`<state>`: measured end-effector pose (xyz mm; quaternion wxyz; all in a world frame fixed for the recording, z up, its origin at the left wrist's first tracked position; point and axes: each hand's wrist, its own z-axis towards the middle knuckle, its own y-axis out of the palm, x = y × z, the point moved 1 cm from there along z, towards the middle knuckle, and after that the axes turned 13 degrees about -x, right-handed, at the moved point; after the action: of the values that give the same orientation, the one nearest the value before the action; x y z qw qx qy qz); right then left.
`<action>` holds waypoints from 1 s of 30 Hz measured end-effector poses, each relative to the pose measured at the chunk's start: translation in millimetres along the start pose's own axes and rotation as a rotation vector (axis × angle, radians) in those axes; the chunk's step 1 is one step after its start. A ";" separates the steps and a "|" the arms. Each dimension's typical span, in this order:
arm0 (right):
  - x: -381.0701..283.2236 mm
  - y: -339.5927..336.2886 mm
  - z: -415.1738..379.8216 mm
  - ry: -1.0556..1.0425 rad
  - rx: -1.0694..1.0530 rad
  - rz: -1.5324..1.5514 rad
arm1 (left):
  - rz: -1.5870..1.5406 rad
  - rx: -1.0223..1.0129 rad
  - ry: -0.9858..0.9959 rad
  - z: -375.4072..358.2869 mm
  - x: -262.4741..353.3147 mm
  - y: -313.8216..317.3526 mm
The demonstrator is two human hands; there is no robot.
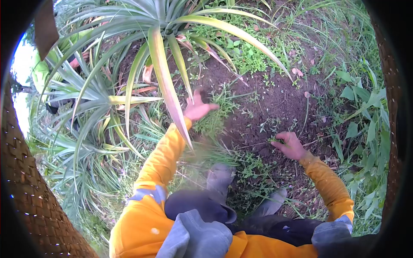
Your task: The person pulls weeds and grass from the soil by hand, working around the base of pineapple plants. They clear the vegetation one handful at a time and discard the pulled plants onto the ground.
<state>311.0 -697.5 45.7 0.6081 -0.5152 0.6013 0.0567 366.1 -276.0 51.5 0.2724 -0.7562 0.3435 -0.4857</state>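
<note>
My left hand [198, 108] is open, its thumb and fingers spread, beside a tuft of grass [217, 114] at the foot of a large spiky plant [161, 26] that looks like a pineapple. One long yellow-pink leaf [165, 79] of that plant hangs down in front of my left wrist. Lower on the right, my right hand [291, 147] is closed, thumb against fingers, just above the brown soil [266, 103]. A bit of green weed [272, 139] shows at its fingertips. Small weeds [264, 124] grow from the soil between my two hands.
My boots [220, 178] stand among low weeds in front of me. A second spiky plant [101, 101] grows at the left, with a person in a green top [41, 71] partly hidden behind it. Broad-leaved plants [363, 96] line the right side. A woven brim [32, 189] frames the view.
</note>
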 end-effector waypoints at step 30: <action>116.7 16.6 9.8 0.044 0.529 -0.546 | 0.402 0.543 0.248 211.7 44.0 -67.8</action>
<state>337.7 -747.3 -58.1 0.6999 -0.4827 0.4485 -0.2757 591.4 -252.2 45.7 0.5095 -0.5090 0.3742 -0.5842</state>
